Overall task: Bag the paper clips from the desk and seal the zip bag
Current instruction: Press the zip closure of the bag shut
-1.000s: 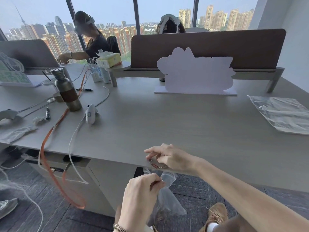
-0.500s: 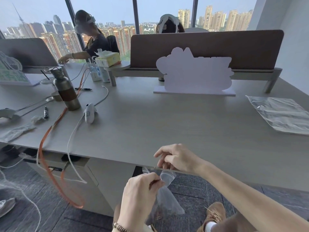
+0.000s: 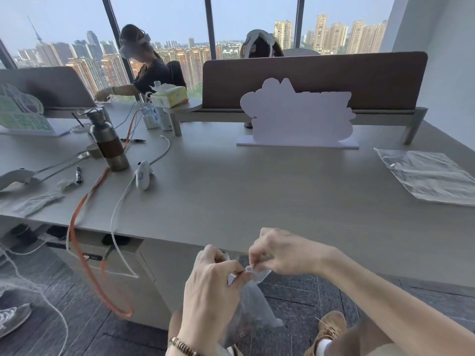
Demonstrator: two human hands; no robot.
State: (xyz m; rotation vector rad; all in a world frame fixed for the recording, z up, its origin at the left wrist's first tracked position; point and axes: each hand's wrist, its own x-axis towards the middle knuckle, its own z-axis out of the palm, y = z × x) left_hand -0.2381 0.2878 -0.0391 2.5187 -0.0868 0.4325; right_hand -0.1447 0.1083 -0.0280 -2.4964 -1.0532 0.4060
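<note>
At six o'clock, nearest the camera, the left hand and the right hand meet just off the near edge of the counter, both pinching the top edge of a clear zip bag. The left hand grips it with curled fingers and wears a beaded bracelet at the wrist; the right hand nips the same top strip between thumb and fingertips, touching the left. The bag hangs below the hands, over the dark floor and in front of the person's knees and a tan shoe. What lies inside the bag is too blurred to tell. At nine o'clock an orange cable and a white cable droop over the counter's edge. Further out, at ten o'clock, a white controller lies beside a metal bottle that stands upright. At two o'clock a flat silver pouch rests near the right edge. At twelve o'clock a white cut-out sign stands upright on its base before a brown divider. Beyond it, at eleven o'clock, a tissue box sits on a small raised shelf, and two seated people wearing headsets face windows with a city skyline.
</note>
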